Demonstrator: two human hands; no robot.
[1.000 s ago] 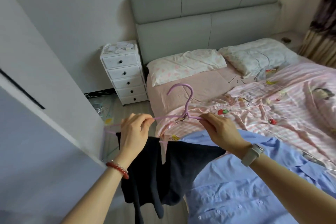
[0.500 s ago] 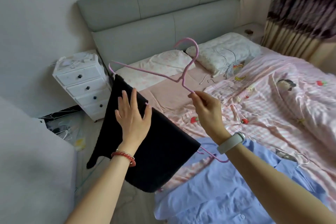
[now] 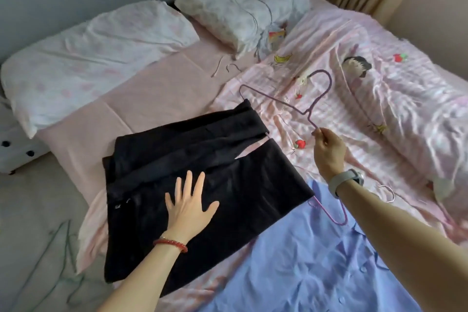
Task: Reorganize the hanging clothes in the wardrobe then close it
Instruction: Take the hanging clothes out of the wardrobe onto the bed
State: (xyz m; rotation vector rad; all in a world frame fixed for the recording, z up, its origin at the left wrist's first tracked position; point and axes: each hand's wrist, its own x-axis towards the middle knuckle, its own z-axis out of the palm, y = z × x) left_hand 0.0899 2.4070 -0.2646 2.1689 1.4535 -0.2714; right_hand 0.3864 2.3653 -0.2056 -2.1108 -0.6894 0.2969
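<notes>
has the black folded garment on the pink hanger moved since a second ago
Yes. The black folded garment has come down from mid-air onto the pink bed sheet, below the white pillow, with the left hand flat on it.

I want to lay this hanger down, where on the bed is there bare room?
The plain pink sheet, bordered by the two pillows, the black garment and the striped duvet, is mostly bare. Nearer you it's crowded: the blue shirt fills that corner.
</notes>
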